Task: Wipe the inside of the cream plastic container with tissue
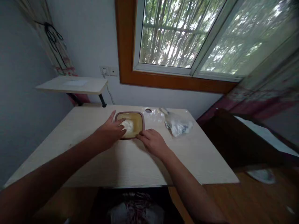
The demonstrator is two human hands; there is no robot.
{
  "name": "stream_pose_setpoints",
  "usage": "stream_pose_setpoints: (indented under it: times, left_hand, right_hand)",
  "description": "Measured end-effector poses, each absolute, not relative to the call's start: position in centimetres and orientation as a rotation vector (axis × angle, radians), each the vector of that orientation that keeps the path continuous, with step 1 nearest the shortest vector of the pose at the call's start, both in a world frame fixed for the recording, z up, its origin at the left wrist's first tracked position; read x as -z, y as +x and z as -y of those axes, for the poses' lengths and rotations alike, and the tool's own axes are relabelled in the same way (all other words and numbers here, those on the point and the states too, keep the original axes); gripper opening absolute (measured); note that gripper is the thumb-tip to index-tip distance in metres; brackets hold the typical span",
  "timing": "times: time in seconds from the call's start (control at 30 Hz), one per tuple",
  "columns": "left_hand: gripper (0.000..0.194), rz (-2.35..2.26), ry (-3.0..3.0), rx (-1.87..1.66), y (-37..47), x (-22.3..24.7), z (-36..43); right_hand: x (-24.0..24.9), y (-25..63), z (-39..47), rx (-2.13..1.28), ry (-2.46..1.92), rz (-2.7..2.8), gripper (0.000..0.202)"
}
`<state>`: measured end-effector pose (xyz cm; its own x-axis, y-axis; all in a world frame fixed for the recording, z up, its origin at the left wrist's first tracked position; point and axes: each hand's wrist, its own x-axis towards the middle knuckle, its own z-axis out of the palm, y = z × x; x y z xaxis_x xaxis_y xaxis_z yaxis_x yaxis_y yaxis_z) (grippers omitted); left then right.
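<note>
A square yellowish container (137, 119) with a dark reddish rim rests on the pale table. Inside it lies a round white lump (128, 125) that looks like dough. My left hand (111, 132) reaches over the container's left side, fingers apart, with fingertips at the lump's left edge. My right hand (153, 141) pinches the container's near right corner between thumb and fingers.
A clear plastic bag (178, 123) with something in it lies on the table (187, 158) right of the container. A small raised shelf (72, 85) stands at the back left. Near the back edge is a round hole (148, 110).
</note>
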<state>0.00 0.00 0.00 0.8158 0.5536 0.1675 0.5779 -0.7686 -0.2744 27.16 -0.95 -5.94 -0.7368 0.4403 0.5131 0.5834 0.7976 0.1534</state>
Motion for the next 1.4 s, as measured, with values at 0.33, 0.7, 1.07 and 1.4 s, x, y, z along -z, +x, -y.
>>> stream_pose_setpoints:
  times: [0.33,0.7,1.07,1.4]
  left_hand:
    - [0.017,0.89,-2.698,0.144,3.6,1.3,0.0]
    - [0.03,0.993,-2.77,0.175,3.1,1.5,-0.8]
    - [0.031,0.882,-2.753,0.469,1.0,0.2,-1.1]
    - [0.024,1.378,-2.434,1.312,-0.3,2.3,-2.2]
  right_hand:
    - [5.9,27.2,0.6,0.434,-0.881,2.505,0.023]
    - [5.6,27.6,0.6,0.417,-0.957,2.515,0.027]
    - [5.5,28.1,0.2,0.416,-0.962,2.461,0.024]
    - [6.2,28.3,0.0,0.356,-0.864,2.375,0.025]
